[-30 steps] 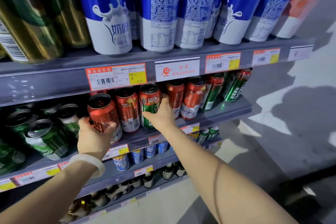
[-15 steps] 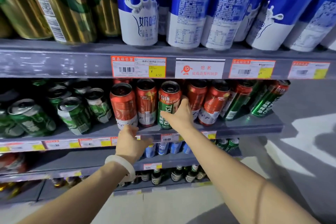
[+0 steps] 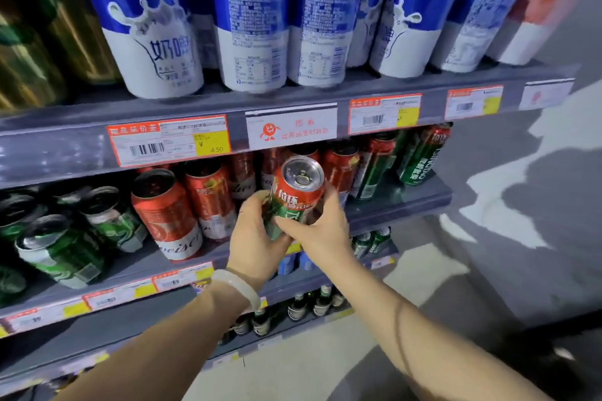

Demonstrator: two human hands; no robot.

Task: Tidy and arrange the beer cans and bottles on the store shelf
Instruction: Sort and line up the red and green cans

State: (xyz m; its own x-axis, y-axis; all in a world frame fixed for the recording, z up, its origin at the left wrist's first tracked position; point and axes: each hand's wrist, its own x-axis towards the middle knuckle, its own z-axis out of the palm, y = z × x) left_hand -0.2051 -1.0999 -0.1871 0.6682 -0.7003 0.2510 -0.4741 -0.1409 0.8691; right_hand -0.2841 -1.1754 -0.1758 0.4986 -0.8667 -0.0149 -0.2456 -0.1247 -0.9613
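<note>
Can: red-and-green aluminium beer can (image 3: 294, 198), now lifted clear of middle grey shelf (image 3: 397, 202).
Hands: left hand (image 3: 255, 238) and right hand (image 3: 321, 226), fingers wrapped round it.
Meaning: probably being moved elsewhere.

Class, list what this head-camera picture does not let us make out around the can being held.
- Lower label of the red-and-green beer can: covered by the left hand and right hand.
- Small print on the orange price tag: blurred.
- Dark glass bottles on the bottom shelf: too small, labels unreadable.
- Green-gold cans: cut off by the left edge.
</note>
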